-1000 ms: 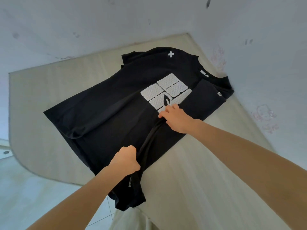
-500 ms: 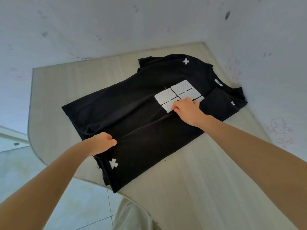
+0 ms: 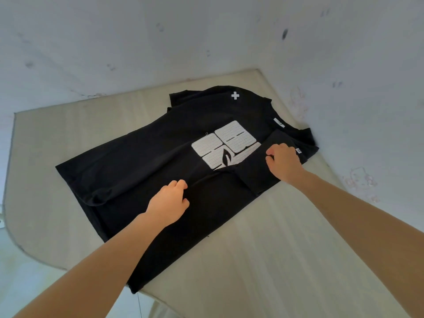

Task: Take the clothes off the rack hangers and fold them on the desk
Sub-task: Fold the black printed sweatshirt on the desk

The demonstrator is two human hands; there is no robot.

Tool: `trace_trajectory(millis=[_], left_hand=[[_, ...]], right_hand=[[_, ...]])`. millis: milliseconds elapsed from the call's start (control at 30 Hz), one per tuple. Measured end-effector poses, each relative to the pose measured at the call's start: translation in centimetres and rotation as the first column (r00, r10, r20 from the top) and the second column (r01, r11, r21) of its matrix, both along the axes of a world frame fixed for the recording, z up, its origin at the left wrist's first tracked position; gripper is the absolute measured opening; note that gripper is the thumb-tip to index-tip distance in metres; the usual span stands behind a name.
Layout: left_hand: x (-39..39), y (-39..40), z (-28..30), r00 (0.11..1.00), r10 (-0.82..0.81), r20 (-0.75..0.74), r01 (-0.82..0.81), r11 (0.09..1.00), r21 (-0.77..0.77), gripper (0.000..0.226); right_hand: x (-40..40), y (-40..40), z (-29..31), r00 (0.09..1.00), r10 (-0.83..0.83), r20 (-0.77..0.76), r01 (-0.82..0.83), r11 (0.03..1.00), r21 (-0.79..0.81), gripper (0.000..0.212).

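Here, a black short-sleeved cotton T-shirt (image 3: 149,171) lies spread on the pale beige desk top (image 3: 286,260), its collar end toward the corner where 2 scuffed white walls (image 3: 137,42) meet and its hem end reaching the near rounded edge of the desk. The near side of the shirt is folded over onto the body, so a long fold edge runs between the 2 hands. The left hand (image 3: 168,203) rests on that folded panel with its fingers curled and bunched at the fold edge; they seem to pinch the cloth there, though the fingertips are tucked under and the hold itself is hidden. The right hand (image 3: 283,160) sits farther along, on the folded-in sleeve, with its fingers curled downward on the fabric; whether they pinch the cloth or only press on it cannot be told. Just beyond the fingers of the right hand, and partly covered by the fold, is a blocky white chest print (image 3: 226,143). Past that, near the far shoulder, is a small white plus mark (image 3: 235,95). A white neck label (image 3: 279,122) shows at the collar (a 2nd small tag sits right beside the right knuckles).
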State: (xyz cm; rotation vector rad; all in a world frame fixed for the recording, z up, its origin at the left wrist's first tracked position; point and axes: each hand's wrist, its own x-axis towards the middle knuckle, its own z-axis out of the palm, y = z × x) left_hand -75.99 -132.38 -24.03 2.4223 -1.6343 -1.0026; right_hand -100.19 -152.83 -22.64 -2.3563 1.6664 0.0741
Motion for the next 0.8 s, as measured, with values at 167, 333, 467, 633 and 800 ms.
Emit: trace_trajectory(millis=[167, 333, 467, 633, 800], left_hand=[[-3.5, -4.5, -0.6, 0.998, -0.014, -0.065, 0.005, 0.991, -0.132, 0.053], [-5.2, -7.9, -1.4, 0.996, -0.054, -0.068, 0.038, 0.976, -0.217, 0.058], [-6.5, -10.8, -2.7, 0.992, -0.125, 0.001, 0.119, 0.942, -0.315, 0.06], [-7.3, -13.2, -3.4, 0.971, -0.239, -0.008, 0.217, 0.897, -0.386, 0.033], [-5.3, -15.2, -2.7, 0.722, 0.34, -0.603, -0.472, 0.879, -0.07, 0.032]], right_hand=[[-4.9, -3.1, -1.1, 0.971, -0.24, 0.014, 0.239, 0.97, 0.053, 0.04], [-6.0, -4.3, -1.3, 0.889, -0.448, 0.098, 0.413, 0.874, 0.255, 0.059], [-6.1, -5.5, -2.0, 0.841, -0.525, 0.127, 0.463, 0.822, 0.333, 0.042], [-4.8, -7.1, 0.4, 0.623, -0.738, 0.259, 0.504, 0.632, 0.589, 0.019], [-0.1, -10.3, 4.0, 0.24, -0.861, 0.449, 0.268, 0.503, 0.821, 0.018]])
